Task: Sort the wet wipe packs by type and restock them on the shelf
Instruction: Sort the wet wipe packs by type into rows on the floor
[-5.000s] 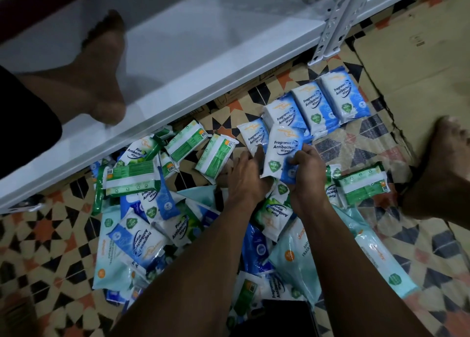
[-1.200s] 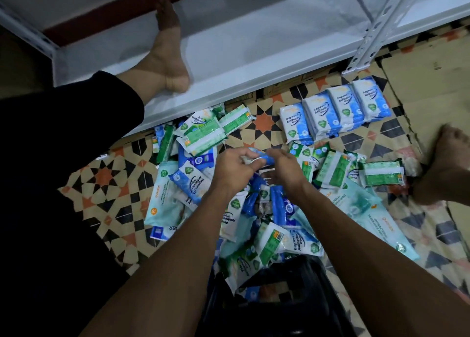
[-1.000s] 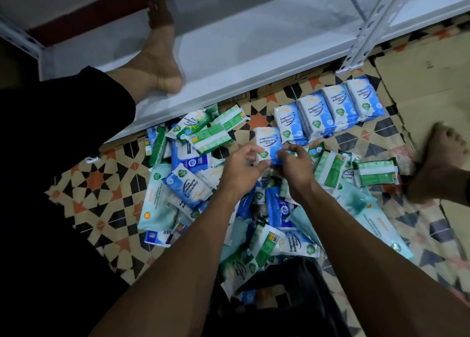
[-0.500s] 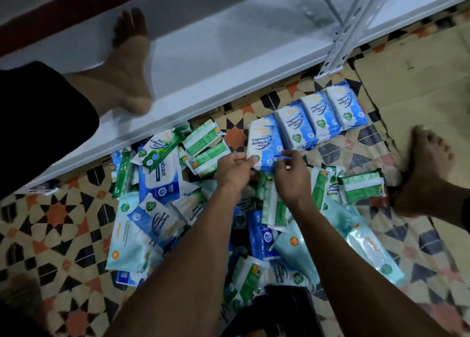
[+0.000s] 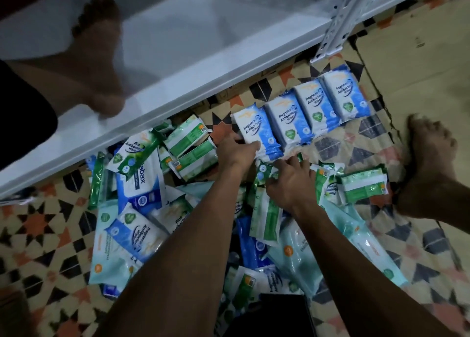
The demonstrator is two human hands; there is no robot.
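Several blue-and-white Fragrance Free antibacterial wipe packs stand in a row (image 5: 318,105) on the patterned floor, just in front of the white shelf (image 5: 178,44). My left hand (image 5: 236,151) grips the lower left corner of the leftmost blue pack (image 5: 254,130), which sits against the row's end. Just below that row, my right hand (image 5: 290,181) rests with spread fingers on the mixed pile (image 5: 157,209), holding nothing. The heap contains green Pine packs (image 5: 190,138), further blue ones and large pale teal packs (image 5: 112,260).
My bare left foot (image 5: 99,64) rests on the shelf board, and my right foot (image 5: 429,163) is on the floor beside a green pack (image 5: 363,186). A perforated shelf post (image 5: 340,23) and flat cardboard (image 5: 419,44) are at the upper right. A dark object (image 5: 282,316) lies by my arms.
Both hands lifted a blue pack out of the pile and carried it up to the left end of the blue row. My right hand has let go and dropped onto the pile.
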